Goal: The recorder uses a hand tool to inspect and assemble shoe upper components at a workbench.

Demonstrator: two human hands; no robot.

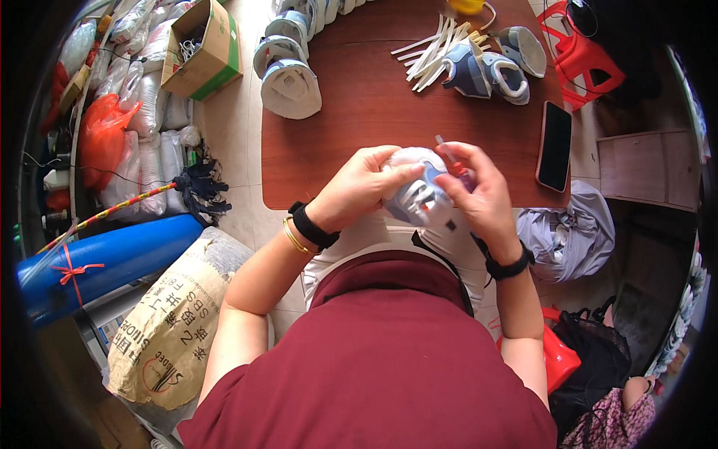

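Over the table's near edge I hold a small light-blue and white shoe upper (417, 196). My left hand (365, 183) is closed on its left side, with the thumb laid across the top. My right hand (479, 187) is closed round a small squeeze bottle (458, 170) with a red collar and a pale, thin nozzle pointing up. Most of the bottle is hidden by the fingers, so its kind is not certain. The right thumb is at the upper's right side; whether it touches cannot be told.
On the brown table (359, 150) lie white strips (434, 54), several blue-grey shoe uppers (467, 69), a row of similar uppers (290, 86) and a phone (554, 146) at the right edge. A red stool (591, 63) stands beyond. Left are a carton (202, 52) and a blue roll (120, 254).
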